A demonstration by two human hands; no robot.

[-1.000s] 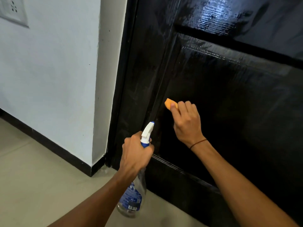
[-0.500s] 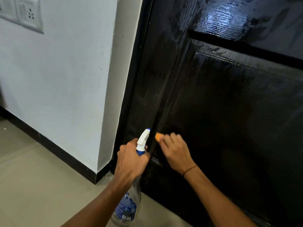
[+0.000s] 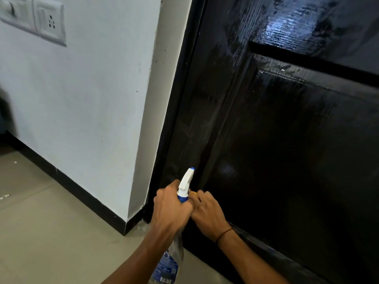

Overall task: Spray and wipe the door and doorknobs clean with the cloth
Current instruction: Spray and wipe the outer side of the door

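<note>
Nearest: left hand (image 3: 171, 210), grip wrapped round the neck of the spray bottle (image 3: 168, 265). The clear body with its blue label hangs down past the wrist toward the floor (image 3: 41, 232); the white trigger head (image 3: 186, 181) points up and far, at the door's left edge. Can't tell whether a finger is on the trigger.

Just right of it, touching or nearly so: right hand (image 3: 207, 212), fingers curled, low on the door (image 3: 287, 150). Only a sliver of the orange cloth (image 3: 193, 194) shows between the two hands. The grip looks closed on it, though most of the cloth is hidden. Thin dark band on the right wrist.

Hands sit at the bottom left corner of the lower panel, by the groove where the panel meets the door's left upright.

Farther up: black gloss surface carries faint streaks along the left upright and wet-looking shine on the upper panel (image 3: 287, 27) and cross rail. I read that as already sprayed and wiped.

Far left: white wall (image 3: 82, 99) with black skirting, switch plate (image 3: 49, 23) high up.

Judgement: upper and mid door look done and the lower left corner is in hand. The bottom rail and right side are unconfirmed. No doorknob in view, so the knobs are likely still to do.
</note>
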